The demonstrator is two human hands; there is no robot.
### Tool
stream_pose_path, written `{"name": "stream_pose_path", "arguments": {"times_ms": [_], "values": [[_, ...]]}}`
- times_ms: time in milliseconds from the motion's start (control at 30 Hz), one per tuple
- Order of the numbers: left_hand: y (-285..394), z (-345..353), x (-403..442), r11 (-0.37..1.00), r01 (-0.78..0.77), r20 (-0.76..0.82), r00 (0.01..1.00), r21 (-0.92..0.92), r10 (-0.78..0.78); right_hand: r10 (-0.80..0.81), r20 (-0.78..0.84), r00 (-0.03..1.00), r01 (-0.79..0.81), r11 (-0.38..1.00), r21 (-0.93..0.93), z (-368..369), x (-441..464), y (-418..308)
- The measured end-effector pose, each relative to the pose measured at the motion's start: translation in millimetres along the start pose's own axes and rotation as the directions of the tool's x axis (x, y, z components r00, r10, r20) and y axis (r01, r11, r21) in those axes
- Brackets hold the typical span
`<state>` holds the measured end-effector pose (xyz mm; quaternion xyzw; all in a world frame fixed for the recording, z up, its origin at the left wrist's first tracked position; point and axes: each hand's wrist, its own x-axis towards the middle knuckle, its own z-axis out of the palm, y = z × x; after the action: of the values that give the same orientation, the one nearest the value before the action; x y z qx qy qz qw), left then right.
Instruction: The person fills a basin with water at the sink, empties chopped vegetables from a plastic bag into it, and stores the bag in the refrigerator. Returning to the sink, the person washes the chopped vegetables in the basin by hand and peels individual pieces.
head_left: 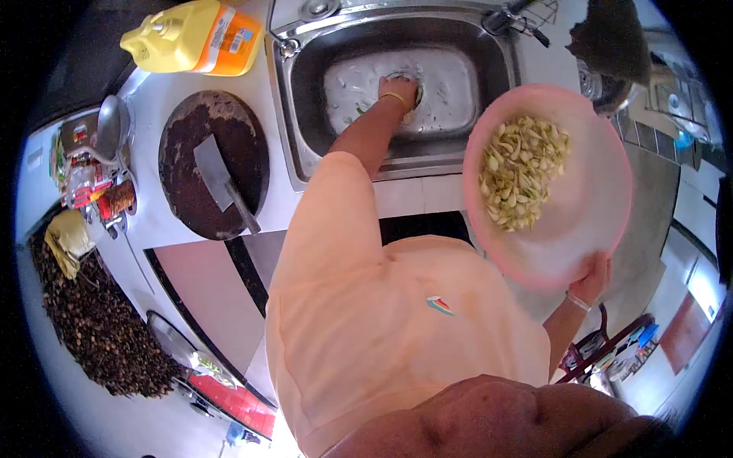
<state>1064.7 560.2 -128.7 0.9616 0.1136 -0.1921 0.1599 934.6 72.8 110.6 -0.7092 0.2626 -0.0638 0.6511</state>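
Note:
My right hand [592, 279] grips the near rim of a wide pink basin [592, 183], which tilts at the right of the sink. A heap of pale green-white cut vegetable pieces [522, 172] lies against the basin's left side. Down in the steel sink [450, 95], my left hand [398, 89] reaches to the drain area, with a yellow band at its wrist. Its fingers point away and are mostly hidden, so what they hold, if anything, does not show. A few green scraps lie on the wet sink floor beside it.
Left of the sink, a cleaver [217, 175] rests on a round dark chopping board [179, 145], its handle over the edge. Behind it lies a yellow jug [179, 38] with an orange label. A faucet [508, 21] stands at the sink's back right corner.

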Motion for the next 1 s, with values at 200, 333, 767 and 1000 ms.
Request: {"name": "stream_pose_path", "arguments": {"times_ms": [200, 333, 767, 1000], "values": [[-10, 18, 19, 0.997, -0.048, -0.020, 0.999, 0.057, 0.049, -0.027, -0.014, 1.000, 0.028, 0.996, 0.090, 29, -15, -18], [0, 3, 10, 0.671, 0.008, 0.027, 0.999, -0.741, 0.019, -0.052, 0.044, 0.998, 0.046, 0.991, 0.124, 52, -20, -39], [79, -16, -33, -0.352, 0.448, 0.443, 0.891, -0.821, 0.100, -0.124, 0.117, 0.985, 0.126, 0.992, -0.011, 118, -46, -102], [91, 25, -2, -0.471, 0.586, 0.422, 0.807, -0.660, 0.413, -0.119, 0.164, 0.979, 0.128, 0.991, -0.048, 131, -52, -114]]}}
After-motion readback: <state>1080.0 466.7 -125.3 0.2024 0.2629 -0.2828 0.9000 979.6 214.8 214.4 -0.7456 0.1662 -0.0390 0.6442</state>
